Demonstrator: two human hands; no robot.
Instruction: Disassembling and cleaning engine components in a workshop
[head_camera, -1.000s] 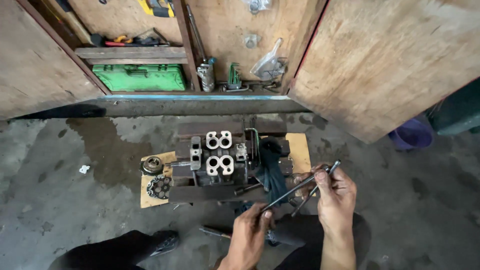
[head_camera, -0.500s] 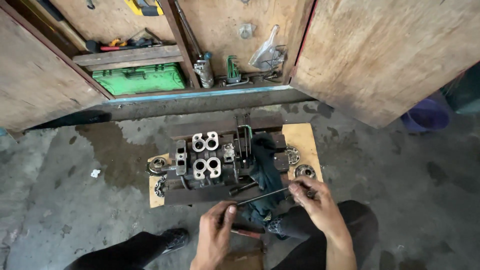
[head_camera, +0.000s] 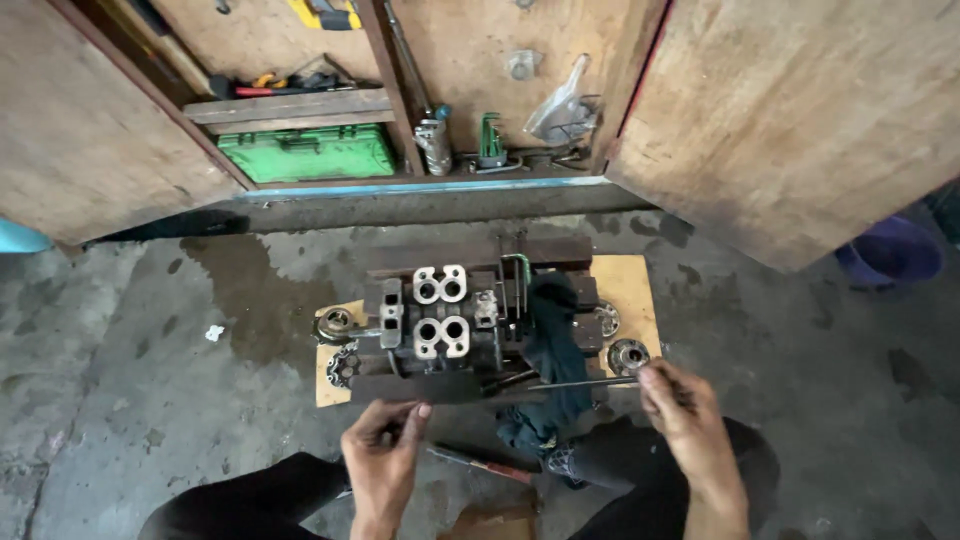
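Since a moment ago the two hands have spread apart, and the long thin metal rod (head_camera: 580, 383) that was tilted up between them now lies level along the near edge of the work. The right hand (head_camera: 683, 408) is closed around the rod's right end, pinching it between thumb and fingers. The left hand (head_camera: 385, 440) has moved off to the left, with its fingers curled against the near edge of a dark flat metal plate (head_camera: 415, 388); whether it truly grips the plate or only touches it is hard to tell from here.

Judging by this, the rod is being lined up with the metal block (head_camera: 440, 322), a greasy casting with four pale oval ports on top, which sits just beyond the hands on a piece of cardboard (head_camera: 630, 285) on the concrete floor. A dark rag (head_camera: 548, 345) drapes over the block's right side. Small round bearings lie at either end. Beyond stands an open wooden cupboard (head_camera: 790, 120) holding a green toolbox (head_camera: 308, 153).
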